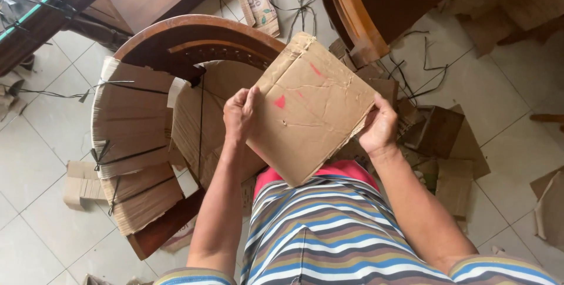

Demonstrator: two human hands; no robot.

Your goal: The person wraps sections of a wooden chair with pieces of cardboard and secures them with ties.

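I hold a square piece of creased brown cardboard (pixel 308 109) with red marks in front of me, tilted like a diamond. My left hand (pixel 239 113) grips its left edge, thumb on top. My right hand (pixel 379 129) grips its right edge from beneath. Below the cardboard lies a round wooden chair (pixel 197 41) with a curved back. The chair's arm is wrapped in corrugated cardboard (pixel 132 144) tied with dark straps. More cardboard covers the seat.
Cardboard scraps (pixel 452 161) and dark strap pieces (pixel 432 67) litter the white tiled floor on the right. Another wooden furniture piece (pixel 364 9) stands at the top. A printed paper wrapper (pixel 258 3) lies beyond the chair. A folded cardboard bit (pixel 79 185) sits at the left.
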